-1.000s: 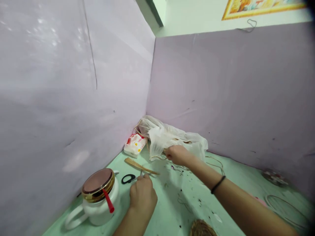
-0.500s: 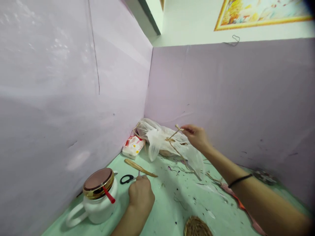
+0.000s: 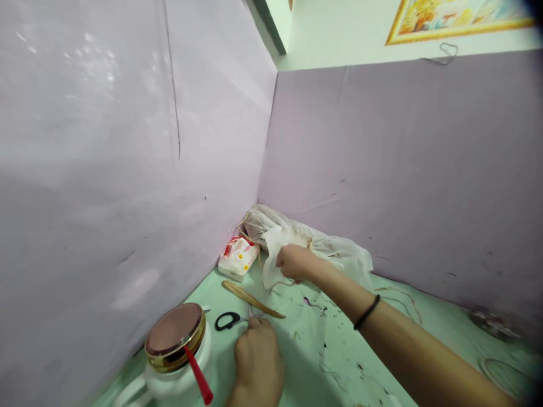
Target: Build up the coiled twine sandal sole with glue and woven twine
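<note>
My right hand (image 3: 294,262) reaches forward to the crumpled white plastic bag (image 3: 322,249) in the corner, its fingers closed at the bag's front edge, where thin tan cord (image 3: 283,282) trails onto the table. What they grip is hidden. My left hand (image 3: 258,353) rests closed on the green table (image 3: 305,350), pinching a thin strand near the black-handled scissors (image 3: 228,320). A flat wooden stick (image 3: 252,298) lies just beyond it.
A white jug with a gold lid and red spout (image 3: 178,356) stands at the lower left. A small white and red packet (image 3: 238,257) lies against the left wall. Lilac partition walls close off left and back. Cord loops (image 3: 500,373) lie at the right.
My right hand, raised half a second ago with cord pulled up from the bag, has dropped back down to the bag's front edge. My left hand stayed by the scissors.
</note>
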`<state>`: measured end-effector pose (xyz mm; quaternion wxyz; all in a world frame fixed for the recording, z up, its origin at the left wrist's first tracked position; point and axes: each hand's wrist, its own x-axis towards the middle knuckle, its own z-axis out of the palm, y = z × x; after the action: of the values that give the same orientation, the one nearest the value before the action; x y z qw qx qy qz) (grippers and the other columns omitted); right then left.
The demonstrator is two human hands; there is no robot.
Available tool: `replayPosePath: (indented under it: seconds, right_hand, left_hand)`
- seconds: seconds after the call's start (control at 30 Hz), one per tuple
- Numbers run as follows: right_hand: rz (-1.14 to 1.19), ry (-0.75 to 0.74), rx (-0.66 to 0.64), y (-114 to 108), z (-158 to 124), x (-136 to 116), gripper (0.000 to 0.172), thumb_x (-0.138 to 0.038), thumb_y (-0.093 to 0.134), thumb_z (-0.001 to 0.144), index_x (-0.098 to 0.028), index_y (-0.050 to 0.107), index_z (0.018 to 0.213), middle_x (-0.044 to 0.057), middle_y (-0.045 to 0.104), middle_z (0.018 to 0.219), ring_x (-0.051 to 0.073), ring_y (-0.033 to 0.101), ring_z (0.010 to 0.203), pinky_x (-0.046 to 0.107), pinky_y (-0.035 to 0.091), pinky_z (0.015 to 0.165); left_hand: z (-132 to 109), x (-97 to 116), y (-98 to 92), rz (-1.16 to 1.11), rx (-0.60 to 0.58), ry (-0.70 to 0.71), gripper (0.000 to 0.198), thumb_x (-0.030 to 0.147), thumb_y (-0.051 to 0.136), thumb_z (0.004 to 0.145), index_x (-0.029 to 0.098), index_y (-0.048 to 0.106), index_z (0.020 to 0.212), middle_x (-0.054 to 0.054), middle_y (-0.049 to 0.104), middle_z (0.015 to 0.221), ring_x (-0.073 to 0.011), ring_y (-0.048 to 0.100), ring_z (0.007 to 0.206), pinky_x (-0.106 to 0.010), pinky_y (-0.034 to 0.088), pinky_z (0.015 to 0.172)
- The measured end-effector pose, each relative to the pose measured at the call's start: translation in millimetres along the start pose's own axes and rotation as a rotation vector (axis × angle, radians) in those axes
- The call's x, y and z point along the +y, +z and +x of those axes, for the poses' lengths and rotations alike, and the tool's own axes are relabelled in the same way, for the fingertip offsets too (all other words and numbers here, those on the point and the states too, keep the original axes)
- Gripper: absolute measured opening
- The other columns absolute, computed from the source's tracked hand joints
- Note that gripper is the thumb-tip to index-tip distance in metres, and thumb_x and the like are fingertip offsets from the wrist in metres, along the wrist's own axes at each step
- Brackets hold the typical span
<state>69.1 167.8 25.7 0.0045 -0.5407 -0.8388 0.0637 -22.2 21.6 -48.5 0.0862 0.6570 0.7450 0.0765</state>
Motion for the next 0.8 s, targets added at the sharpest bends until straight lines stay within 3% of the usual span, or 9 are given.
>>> replayPosePath:
  seconds: [0.3,0.47,0.57,0.63,0.73,0.8]
  right_hand:
    - [0.310,-0.092,0.141,15.7,83.4,-41.1,0.029,-0.029,0.051,0.087,-0.017,0.052,0.113,0.008,0.055,0.114,0.020,0.058,0.094,0.040,0.049,0.078]
    - [0.527,-0.133,0.215,17.0,88.8,-51.9,0.029,-0.029,0.052,0.086,-0.016,0.052,0.113,0.008,0.055,0.114,0.021,0.057,0.094,0.040,0.049,0.078]
    - [0.682,-0.157,0.311,-3.0,67.3,-52.2,0.025,-0.029,0.050,0.087,-0.015,0.056,0.107,0.006,0.059,0.105,0.018,0.059,0.088,0.037,0.049,0.075]
    - [0.791,-0.152,0.392,-22.4,38.2,-44.8,0.023,-0.027,0.046,0.086,-0.015,0.061,0.100,0.003,0.063,0.086,0.014,0.057,0.074,0.029,0.047,0.068]
    - [0.930,-0.106,0.500,-44.6,-29.6,-22.2,0.030,-0.031,0.046,0.081,-0.016,0.063,0.100,0.001,0.059,0.074,0.011,0.047,0.056,0.025,0.040,0.054]
    - [0.991,-0.049,0.524,-45.4,-85.4,-5.1,0.031,-0.035,0.047,0.078,-0.014,0.066,0.091,0.000,0.054,0.063,0.010,0.040,0.049,0.024,0.035,0.049]
  left_hand:
    - [9.2,1.1,2.0,-0.058,-0.121,-0.075,0.034,0.003,0.050,0.070,0.010,0.060,0.101,-0.019,0.062,0.097,-0.0286,0.065,0.080,-0.038,0.051,0.066]
    - [11.8,-0.4,6.5,-0.086,-0.138,-0.095,0.031,0.007,0.049,0.074,0.010,0.060,0.102,-0.020,0.061,0.100,-0.0292,0.065,0.079,-0.039,0.051,0.066]
    - [9.4,-1.6,5.2,-0.088,-0.098,-0.068,0.030,0.011,0.047,0.077,0.009,0.060,0.104,-0.021,0.062,0.098,-0.0291,0.065,0.082,-0.037,0.050,0.067]
    - [8.0,-2.8,2.7,-0.090,-0.050,-0.058,0.029,0.014,0.046,0.078,0.008,0.062,0.102,-0.020,0.064,0.093,-0.0285,0.065,0.082,-0.035,0.049,0.067]
    - [5.8,-4.7,-4.2,-0.073,0.049,-0.047,0.032,0.015,0.042,0.081,0.008,0.059,0.108,-0.017,0.064,0.087,-0.0267,0.066,0.075,-0.033,0.048,0.061]
    - [2.1,-4.5,-11.2,-0.066,0.179,-0.011,0.041,0.017,0.040,0.083,0.009,0.049,0.121,-0.016,0.063,0.092,-0.0250,0.066,0.070,-0.031,0.047,0.056]
